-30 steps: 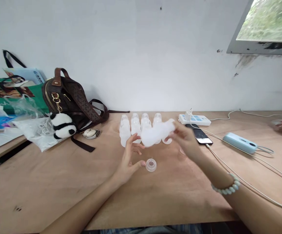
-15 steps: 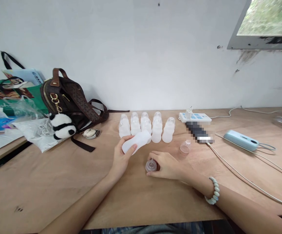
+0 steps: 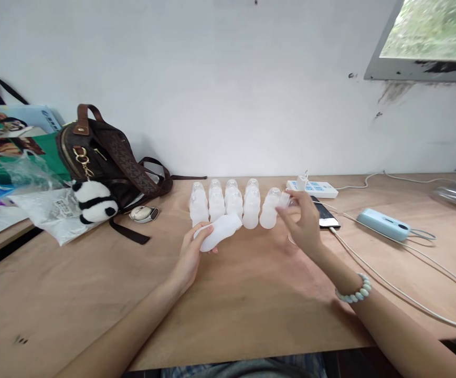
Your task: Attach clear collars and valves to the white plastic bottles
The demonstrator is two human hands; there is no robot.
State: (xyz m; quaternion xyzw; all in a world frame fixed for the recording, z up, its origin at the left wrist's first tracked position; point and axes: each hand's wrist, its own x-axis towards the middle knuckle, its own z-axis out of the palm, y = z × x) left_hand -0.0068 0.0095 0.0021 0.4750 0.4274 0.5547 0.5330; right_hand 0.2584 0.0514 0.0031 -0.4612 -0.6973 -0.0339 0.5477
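Left hand (image 3: 188,255): gripped a bottle (image 3: 220,231) by one end, likely keeping the other free.
Right hand (image 3: 307,224): pinched a clear piece (image 3: 284,199).
Other bottles (image 3: 252,209): stood behind the held one, likely grouped to save room.

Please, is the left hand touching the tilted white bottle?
Touching: the head view shows the left hand gripping the tilted white bottle, thumb lying against its side.

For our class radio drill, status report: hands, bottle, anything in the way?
Left hand gripping tilted white bottle. Right hand pinching small translucent piece. Capped bottles standing close beyond, possibly crowding.
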